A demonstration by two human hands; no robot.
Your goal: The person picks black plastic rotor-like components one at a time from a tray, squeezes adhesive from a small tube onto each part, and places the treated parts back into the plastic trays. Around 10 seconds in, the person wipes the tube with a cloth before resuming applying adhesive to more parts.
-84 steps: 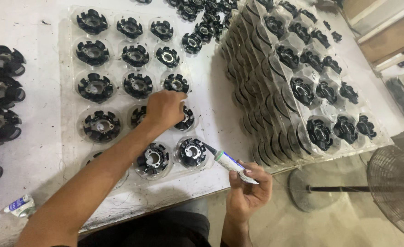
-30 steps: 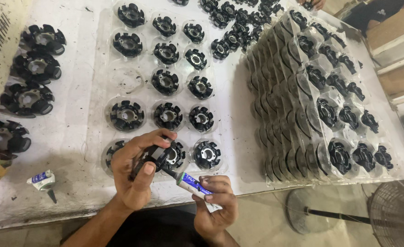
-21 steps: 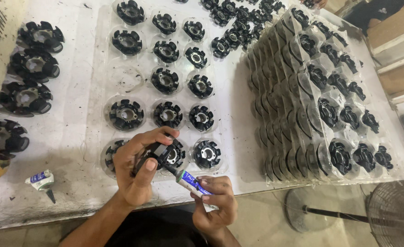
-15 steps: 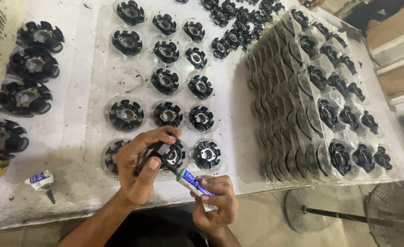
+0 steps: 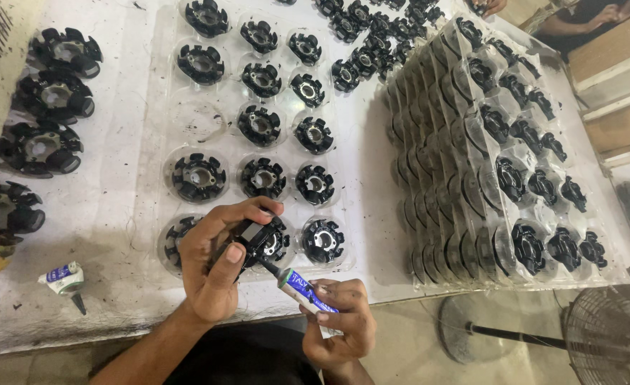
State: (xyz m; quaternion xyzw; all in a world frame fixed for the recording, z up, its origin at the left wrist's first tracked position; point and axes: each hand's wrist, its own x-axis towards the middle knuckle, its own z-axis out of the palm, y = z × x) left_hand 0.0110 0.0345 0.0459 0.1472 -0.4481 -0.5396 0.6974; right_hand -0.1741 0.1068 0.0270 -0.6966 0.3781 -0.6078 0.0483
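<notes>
Glue nozzle at black rotor part, near edge of clear tray.
Black rotor part (image 5: pixel 263 241) sat pinched in left hand (image 5: pixel 213 265) over the clear tray (image 5: pixel 159 107); right hand (image 5: pixel 338 326) gripped the glue tube (image 5: pixel 306 290), nozzle touching the part. Spare tube (image 5: pixel 64 279) lay left of the tray on the tabletop (image 5: pixel 115 207).

There is a single view, from a camera worn on the person's head. It looks steeply down and slightly forward over a white, speckled worktable (image 5: pixel 115 214), close enough that the left hand (image 5: pixel 211 267) and right hand (image 5: pixel 336 324) fill the lower middle. The table's near edge crosses the bottom, the floor shows beneath at lower right, and the far end runs out past the top.
</notes>
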